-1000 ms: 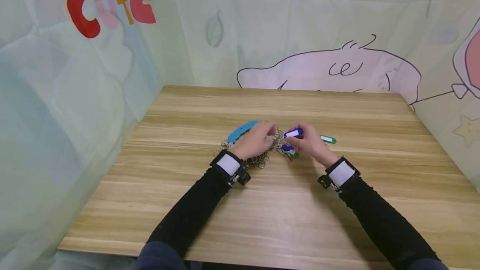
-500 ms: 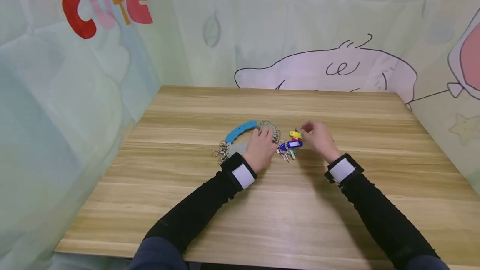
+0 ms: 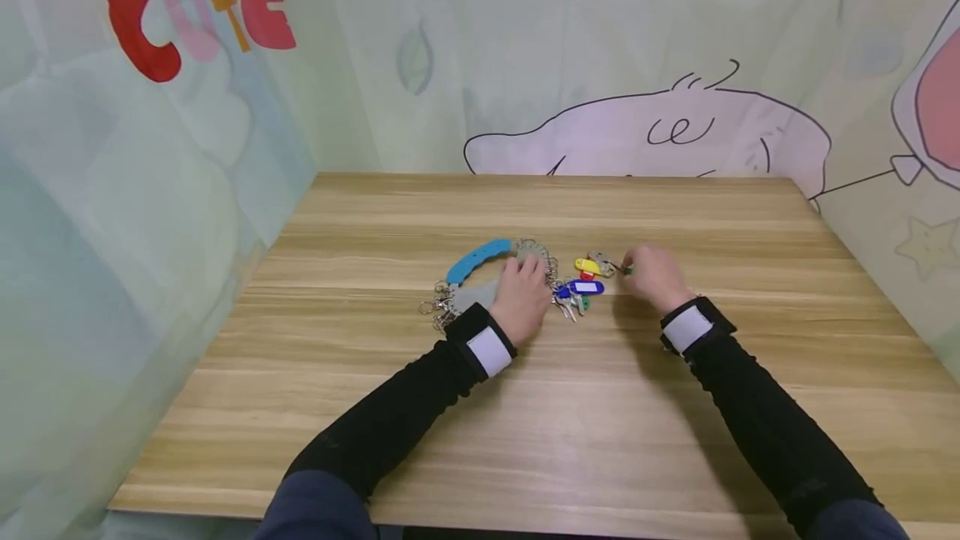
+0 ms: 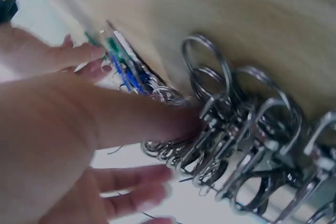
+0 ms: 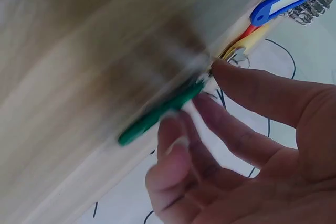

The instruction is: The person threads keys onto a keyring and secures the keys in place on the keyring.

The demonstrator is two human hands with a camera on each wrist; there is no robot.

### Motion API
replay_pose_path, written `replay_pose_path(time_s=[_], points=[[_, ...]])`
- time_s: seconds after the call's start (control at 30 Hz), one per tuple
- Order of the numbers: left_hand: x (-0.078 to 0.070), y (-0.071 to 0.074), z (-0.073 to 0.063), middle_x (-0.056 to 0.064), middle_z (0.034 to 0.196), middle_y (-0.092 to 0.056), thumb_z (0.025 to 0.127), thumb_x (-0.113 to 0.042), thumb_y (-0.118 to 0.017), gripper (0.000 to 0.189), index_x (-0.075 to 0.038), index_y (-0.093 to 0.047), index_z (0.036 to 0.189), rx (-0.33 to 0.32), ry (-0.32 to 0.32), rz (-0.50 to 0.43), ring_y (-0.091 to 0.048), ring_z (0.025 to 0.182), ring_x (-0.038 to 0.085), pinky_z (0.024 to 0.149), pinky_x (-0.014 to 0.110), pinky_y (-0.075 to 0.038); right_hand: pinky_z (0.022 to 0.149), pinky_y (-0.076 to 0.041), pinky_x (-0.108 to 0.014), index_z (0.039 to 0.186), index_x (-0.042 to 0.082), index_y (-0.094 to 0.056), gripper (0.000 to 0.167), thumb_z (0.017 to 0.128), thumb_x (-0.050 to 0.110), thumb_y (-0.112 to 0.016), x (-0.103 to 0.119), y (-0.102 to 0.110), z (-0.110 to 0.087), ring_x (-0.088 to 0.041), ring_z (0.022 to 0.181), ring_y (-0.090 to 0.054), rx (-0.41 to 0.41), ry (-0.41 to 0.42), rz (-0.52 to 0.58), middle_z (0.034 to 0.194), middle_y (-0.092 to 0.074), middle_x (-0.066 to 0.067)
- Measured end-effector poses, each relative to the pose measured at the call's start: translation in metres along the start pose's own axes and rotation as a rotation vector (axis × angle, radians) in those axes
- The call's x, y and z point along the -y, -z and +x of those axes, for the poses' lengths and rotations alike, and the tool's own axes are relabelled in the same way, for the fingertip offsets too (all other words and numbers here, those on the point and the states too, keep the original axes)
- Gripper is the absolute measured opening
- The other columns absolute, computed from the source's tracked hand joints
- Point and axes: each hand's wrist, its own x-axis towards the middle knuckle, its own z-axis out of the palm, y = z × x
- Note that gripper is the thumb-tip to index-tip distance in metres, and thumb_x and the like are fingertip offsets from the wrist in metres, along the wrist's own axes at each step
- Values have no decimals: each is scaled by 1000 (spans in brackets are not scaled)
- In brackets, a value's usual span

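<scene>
A grey key ring holder with a light blue handle (image 3: 477, 260) and many metal clips (image 4: 252, 135) round its rim lies flat mid-table. My left hand (image 3: 521, 300) lies over its right part and grips it, the thumb against the clips in the left wrist view. At the holder's right, a blue key tag (image 3: 586, 287) and several keys (image 3: 567, 307) lie bunched. Above them is a yellow key tag (image 3: 588, 267) with a bit of red under it. To the right, my right hand (image 3: 656, 277) pinches a green key tag (image 5: 163, 113) low over the table.
The wooden table (image 3: 337, 407) extends on all sides of the holder. Behind it and at both sides hang printed cloth walls (image 3: 420, 107). Another green tag (image 3: 582, 303) shows partly beneath the keys.
My right hand has left the blue tag, moved right past the yellow tag, and now holds the green tag. My left hand has shifted lower on the holder, then stayed put.
</scene>
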Motion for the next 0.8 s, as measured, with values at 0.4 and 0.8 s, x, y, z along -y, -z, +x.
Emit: replay_pose_path(time_s=[0.4, 0.8], points=[[39, -6, 4, 7, 103, -60, 90, -8, -62, 16, -9, -75, 98, -2, -115, -769, -51, 101, 22, 100, 36, -41, 48, -37, -26, 82, -4, -64, 24, 92, 15, -53, 9, 9, -8, -17, 55, -49, -29, -69, 191, 65, -55, -7], [47, -14, 3, 7, 95, -62, 91, -5, -59, 14, -4, -73, 94, -80, -92, -971, -52, 89, 18, 82, 30, -45, 84, -50, -29, 96, 0, -56, 27, 103, 23, -43, 40, 5, -6, -14, 82, -61, 255, -14, 1276, 83, -61, 0]])
